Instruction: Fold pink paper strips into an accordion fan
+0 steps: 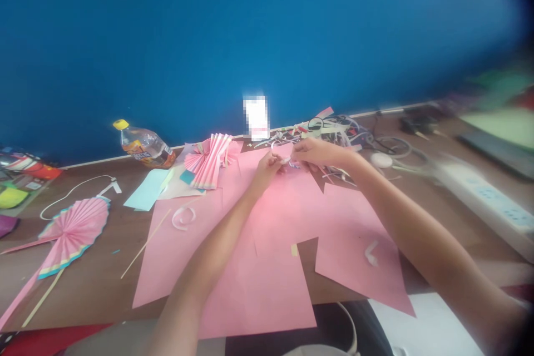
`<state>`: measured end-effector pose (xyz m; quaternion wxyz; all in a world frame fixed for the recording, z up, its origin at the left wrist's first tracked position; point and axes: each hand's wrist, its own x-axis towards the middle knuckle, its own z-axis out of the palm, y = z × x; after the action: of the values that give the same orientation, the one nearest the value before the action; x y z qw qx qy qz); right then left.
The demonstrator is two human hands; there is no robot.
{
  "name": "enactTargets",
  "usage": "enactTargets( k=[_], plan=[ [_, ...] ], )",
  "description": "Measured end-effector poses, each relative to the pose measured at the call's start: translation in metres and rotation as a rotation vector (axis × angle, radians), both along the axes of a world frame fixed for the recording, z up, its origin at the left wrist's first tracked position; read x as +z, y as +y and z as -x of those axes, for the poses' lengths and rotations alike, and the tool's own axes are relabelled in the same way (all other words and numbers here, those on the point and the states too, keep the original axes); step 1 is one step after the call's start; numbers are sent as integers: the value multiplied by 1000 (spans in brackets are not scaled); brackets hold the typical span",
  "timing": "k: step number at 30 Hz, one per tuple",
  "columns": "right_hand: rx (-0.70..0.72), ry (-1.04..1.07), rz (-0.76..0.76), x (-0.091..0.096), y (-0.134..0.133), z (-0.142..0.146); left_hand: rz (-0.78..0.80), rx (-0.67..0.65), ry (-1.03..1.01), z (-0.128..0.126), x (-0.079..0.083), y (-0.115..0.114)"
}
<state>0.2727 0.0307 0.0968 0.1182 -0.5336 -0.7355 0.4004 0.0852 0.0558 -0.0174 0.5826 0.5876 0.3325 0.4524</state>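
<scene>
Head view: two bare arms reach out over the worktop [95, 283] to its far side.
Left hand [267, 169]: it pinches one end of a small white strip [286, 160], with the fingers closed on it.
Right hand [311, 151]: it pinches the other end of the same strip, fingers closed too.
Where the strip is: between both hands, just above the far edge of the big pink sheets [250, 267] and near the pile of scraps and wires [329, 125].
Done, I think: the pink fan [77, 228] on the left looks finished. A folded pink piece [211, 164] lies near the bottle [144, 147].
Left, I think: the big pink sheets lie flat, not folded. A thin stick [146, 245] lies loose beside them.
Hard to see: the strip is tiny and blurry, so it may be tape or paper. The right side is smeared, and one white patch by the wall is blotted out.
</scene>
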Motion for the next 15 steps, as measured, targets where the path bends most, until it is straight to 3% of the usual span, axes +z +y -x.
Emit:
enactTargets(
  k=[9, 15],
  plan=[
    [0, -52, -7, -9, 1, 4, -4, -9, 32, 1, 2, -1],
    [-87, -309, -131, -13, 3, 9, -50, 37, 97, 0, 1, -2]
  ],
)
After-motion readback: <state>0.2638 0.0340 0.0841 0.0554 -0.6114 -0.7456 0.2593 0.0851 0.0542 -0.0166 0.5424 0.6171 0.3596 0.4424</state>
